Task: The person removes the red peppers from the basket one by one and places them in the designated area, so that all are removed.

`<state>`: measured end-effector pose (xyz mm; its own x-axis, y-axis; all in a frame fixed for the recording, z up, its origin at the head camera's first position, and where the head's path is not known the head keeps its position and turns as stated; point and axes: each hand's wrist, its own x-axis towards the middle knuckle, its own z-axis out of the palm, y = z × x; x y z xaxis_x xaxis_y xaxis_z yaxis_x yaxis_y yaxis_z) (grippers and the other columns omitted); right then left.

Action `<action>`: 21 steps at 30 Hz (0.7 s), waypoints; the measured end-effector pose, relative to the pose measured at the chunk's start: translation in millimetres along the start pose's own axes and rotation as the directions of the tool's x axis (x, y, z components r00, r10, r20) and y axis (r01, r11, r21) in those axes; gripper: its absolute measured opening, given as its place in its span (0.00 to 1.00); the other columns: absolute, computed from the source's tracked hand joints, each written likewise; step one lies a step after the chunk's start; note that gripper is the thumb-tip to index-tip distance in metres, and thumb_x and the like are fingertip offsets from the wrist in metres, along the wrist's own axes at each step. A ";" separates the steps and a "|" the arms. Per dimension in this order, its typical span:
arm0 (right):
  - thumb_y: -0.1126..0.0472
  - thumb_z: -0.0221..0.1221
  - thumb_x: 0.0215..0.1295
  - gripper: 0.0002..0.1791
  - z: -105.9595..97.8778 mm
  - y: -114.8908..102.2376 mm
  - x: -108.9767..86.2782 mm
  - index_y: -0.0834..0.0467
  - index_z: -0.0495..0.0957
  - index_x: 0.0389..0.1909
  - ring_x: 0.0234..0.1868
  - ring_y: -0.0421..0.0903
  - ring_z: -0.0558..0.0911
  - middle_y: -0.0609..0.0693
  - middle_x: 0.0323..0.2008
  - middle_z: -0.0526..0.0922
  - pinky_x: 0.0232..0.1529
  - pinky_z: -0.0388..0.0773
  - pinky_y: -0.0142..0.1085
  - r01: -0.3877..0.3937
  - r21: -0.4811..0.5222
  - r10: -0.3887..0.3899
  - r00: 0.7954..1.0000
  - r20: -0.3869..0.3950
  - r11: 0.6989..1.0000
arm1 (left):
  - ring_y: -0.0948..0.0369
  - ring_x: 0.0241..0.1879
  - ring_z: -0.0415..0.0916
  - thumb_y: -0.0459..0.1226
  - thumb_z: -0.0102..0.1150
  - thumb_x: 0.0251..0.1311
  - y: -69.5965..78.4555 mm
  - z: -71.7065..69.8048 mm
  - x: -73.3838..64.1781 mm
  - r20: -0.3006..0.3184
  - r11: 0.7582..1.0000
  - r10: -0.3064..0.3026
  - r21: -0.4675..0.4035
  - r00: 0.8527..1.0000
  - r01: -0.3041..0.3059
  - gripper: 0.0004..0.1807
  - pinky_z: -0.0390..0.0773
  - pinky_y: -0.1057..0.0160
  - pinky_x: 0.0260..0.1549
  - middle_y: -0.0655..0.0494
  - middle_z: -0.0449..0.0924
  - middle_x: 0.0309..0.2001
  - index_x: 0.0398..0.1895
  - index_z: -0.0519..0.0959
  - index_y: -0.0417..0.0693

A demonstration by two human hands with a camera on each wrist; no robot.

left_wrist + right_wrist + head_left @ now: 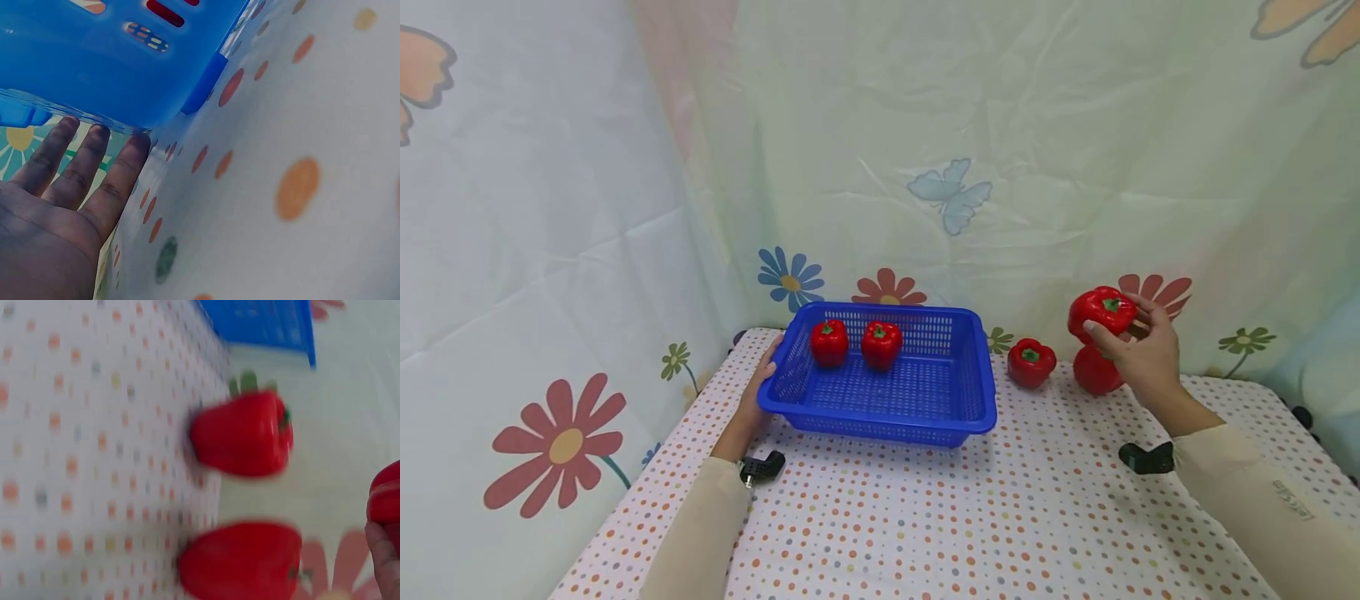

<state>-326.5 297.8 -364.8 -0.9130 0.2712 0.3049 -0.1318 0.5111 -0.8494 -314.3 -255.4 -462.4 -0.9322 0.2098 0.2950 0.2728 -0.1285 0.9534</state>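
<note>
1 pepper in R fingers; wide gap to bskt rim.

The left hand is being held forward, its fingers extended and slightly parted; the right hand is being held raised, its fingers curled in a grip.

Two peppers sit in the basket, two more peppers right of it on the table.

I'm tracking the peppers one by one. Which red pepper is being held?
The red pepper gripped in the right hand, raised above the table. Two other peppers sit in the blue basket, and two more rest on the table.
</note>
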 end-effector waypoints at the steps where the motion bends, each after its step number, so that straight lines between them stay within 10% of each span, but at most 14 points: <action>1: 0.45 0.61 0.65 0.44 -7.0 3.8 1.6 0.46 0.49 0.77 0.68 0.55 0.63 0.58 0.74 0.58 0.62 0.75 0.39 -0.023 0.003 0.023 1.000 -0.017 1.000 | 0.41 0.78 0.37 0.43 0.28 0.75 0.1 -0.1 -0.2 0.001 1.000 -0.001 0.001 1.000 0.001 0.31 0.46 0.36 0.72 0.52 0.34 0.81 0.80 0.41 0.62; 9: 0.45 0.58 0.67 0.44 -46.4 53.9 17.0 0.41 0.44 0.77 0.77 0.54 0.54 0.52 0.78 0.49 0.66 0.69 0.49 -0.224 0.067 0.232 0.960 -0.154 0.972 | 0.41 0.78 0.37 0.44 0.27 0.75 -2.2 -0.8 -0.2 0.000 1.000 0.001 0.012 1.000 -0.001 0.31 0.45 0.36 0.72 0.53 0.34 0.81 0.80 0.40 0.61; 21: 0.49 0.50 0.72 0.47 -69.0 111.6 14.6 0.64 0.33 0.77 0.76 0.72 0.46 0.69 0.77 0.38 0.65 0.61 0.64 -0.408 -0.120 0.405 0.913 -0.054 0.905 | 0.40 0.78 0.39 0.44 0.28 0.75 -9.0 -2.0 2.6 -0.038 0.999 -0.018 0.028 0.999 0.019 0.33 0.48 0.36 0.71 0.52 0.35 0.81 0.80 0.37 0.56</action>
<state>-327.9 415.1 -425.4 -0.8657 0.4987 -0.0419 0.2998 0.4497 -0.8413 -319.7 -255.7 -470.3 -0.9452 0.1753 0.2754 0.2618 -0.0968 0.9602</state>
